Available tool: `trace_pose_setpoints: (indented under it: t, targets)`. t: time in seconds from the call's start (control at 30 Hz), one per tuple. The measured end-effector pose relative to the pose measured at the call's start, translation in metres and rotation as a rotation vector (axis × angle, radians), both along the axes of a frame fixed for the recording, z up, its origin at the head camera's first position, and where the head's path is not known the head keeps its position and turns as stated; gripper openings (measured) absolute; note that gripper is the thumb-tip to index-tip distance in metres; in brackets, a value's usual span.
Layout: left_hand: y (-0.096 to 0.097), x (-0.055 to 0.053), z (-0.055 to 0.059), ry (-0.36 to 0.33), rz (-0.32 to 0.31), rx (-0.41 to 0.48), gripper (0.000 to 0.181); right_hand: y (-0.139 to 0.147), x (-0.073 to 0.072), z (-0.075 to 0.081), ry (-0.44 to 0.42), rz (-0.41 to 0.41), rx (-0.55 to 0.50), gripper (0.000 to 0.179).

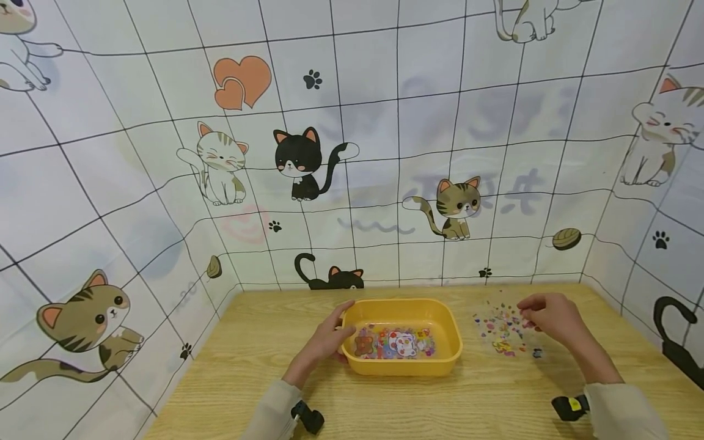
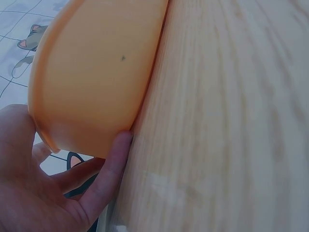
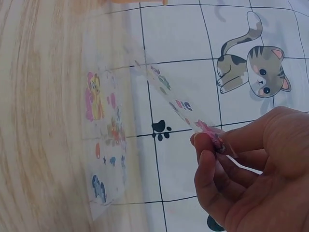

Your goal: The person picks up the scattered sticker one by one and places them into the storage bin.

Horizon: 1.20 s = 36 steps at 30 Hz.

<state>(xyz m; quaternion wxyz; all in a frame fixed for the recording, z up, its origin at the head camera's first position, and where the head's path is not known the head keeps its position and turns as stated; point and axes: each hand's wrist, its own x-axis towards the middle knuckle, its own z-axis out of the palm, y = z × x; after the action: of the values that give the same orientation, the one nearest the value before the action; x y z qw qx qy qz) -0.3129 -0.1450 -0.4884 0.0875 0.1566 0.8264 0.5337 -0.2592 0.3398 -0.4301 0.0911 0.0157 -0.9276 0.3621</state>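
My left hand (image 1: 329, 335) grips the left end of a yellow plastic basin (image 1: 404, 368), its thumb at the rim and its fingers against the outer wall. Colourful stickers (image 1: 404, 343), among them a brown bear and a white spotted figure, lie inside the basin. To the right of it, my right hand (image 1: 552, 315) pinches the edge of a clear sticker sheet (image 3: 181, 104) between thumb and fingers. The held part slants up from the wood in the right wrist view. Below it, clear film with a yellow pony sticker (image 3: 95, 96) lies close over the tabletop.
The wooden table (image 1: 264, 342) stands against walls covered with a cat-patterned grid sheet (image 1: 379, 122). Black wrist devices sit at both cuffs, one on the left wrist (image 1: 308, 417) and one on the right wrist (image 1: 570, 407).
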Motion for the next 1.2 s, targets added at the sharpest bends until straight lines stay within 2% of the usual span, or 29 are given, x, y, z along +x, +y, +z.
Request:
trace_pose_setpoints:
  t: [0.77, 1.2]
  targets:
    - [0.001, 0.005, 0.005, -0.005, -0.020, 0.031, 0.062, -0.014, 0.013, 0.023, 0.099, 0.009, 0.044, 0.024]
    - [0.001, 0.003, 0.001, -0.016, -0.005, 0.035, 0.061, -0.026, 0.019, 0.037, 0.096, 0.007, 0.029, 0.026]
